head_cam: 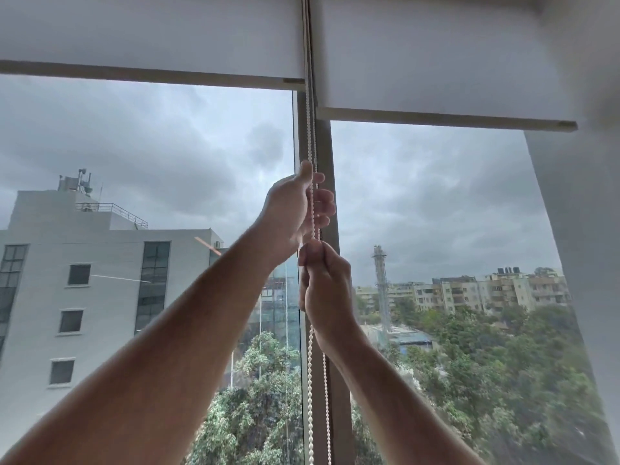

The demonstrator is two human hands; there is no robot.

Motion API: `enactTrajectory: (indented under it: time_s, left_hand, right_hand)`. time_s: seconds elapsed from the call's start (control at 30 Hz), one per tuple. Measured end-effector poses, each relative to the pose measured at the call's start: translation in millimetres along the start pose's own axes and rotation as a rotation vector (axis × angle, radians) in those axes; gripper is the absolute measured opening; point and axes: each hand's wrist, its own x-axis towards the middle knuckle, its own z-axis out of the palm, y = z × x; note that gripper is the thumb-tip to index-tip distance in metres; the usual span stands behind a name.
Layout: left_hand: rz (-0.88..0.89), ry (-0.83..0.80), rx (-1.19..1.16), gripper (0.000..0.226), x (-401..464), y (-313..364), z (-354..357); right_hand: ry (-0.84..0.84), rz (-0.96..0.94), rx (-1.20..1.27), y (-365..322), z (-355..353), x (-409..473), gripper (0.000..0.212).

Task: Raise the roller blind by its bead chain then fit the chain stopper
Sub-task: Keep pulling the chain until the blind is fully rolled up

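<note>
A white bead chain (310,380) hangs as a loop in front of the window mullion (323,146), between two white roller blinds. The left blind (151,35) has its bottom bar high up, the right blind (436,62) hangs a little lower. My left hand (292,213) is raised, with thumb and fingers curled around the chain's strands. Just below it my right hand (323,283) is a fist closed on the chain. No chain stopper shows in view.
Large window panes show a grey sky, a white building (100,280) at left and trees below. A white wall or column (583,229) stands at the right edge.
</note>
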Motion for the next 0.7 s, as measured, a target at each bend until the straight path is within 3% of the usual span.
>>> enactTrajectory:
  time_s: [0.2,0.33,0.43,0.7]
  left_hand:
    - [0.123,0.154,-0.044,0.035,0.7,-9.9,22.9]
    - [0.246,0.206,0.062,0.039,-6.7,-20.1,19.0]
    - [0.255,0.226,0.098,0.037,-19.0,-28.3,20.6]
    - [0.289,0.219,0.180,0.042,-54.5,-80.4,5.7]
  right_hand:
    - [-0.060,0.026,0.010,5.5,-14.0,-6.9,0.052]
    - [-0.165,0.176,0.173,5.4,-30.7,0.1,0.042]
    - [-0.119,0.247,0.151,2.8,-34.8,16.3,0.067]
    - [-0.078,0.254,0.174,-42.6,-23.3,71.1,0.047]
